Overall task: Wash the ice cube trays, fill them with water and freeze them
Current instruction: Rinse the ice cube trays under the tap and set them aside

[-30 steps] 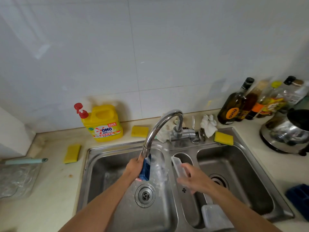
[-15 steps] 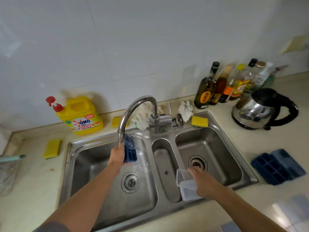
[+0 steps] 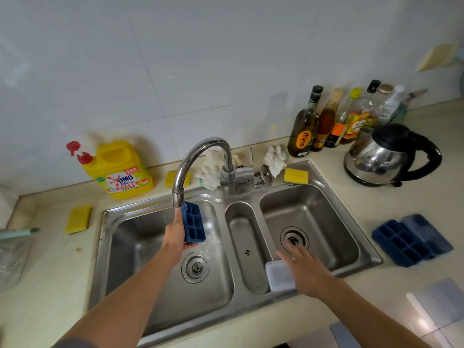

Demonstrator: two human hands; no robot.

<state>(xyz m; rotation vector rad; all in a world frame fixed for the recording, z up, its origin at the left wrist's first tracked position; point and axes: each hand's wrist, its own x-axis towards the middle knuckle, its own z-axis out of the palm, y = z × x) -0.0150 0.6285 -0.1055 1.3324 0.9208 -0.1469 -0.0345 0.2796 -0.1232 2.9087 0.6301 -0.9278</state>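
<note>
The left hand (image 3: 175, 234) grips a blue ice cube tray (image 3: 193, 223) upright under the tap (image 3: 178, 197), over the left basin (image 3: 130, 247) (probably to rinse and drain it), while the right hand (image 3: 303, 270) hovers empty, fingers straight.

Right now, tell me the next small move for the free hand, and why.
Probably bring the right hand across to the blue ice tray and rub its cells. The left hand holds it on edge under the faucet, and the right hand is open, by the clear lid.
</note>
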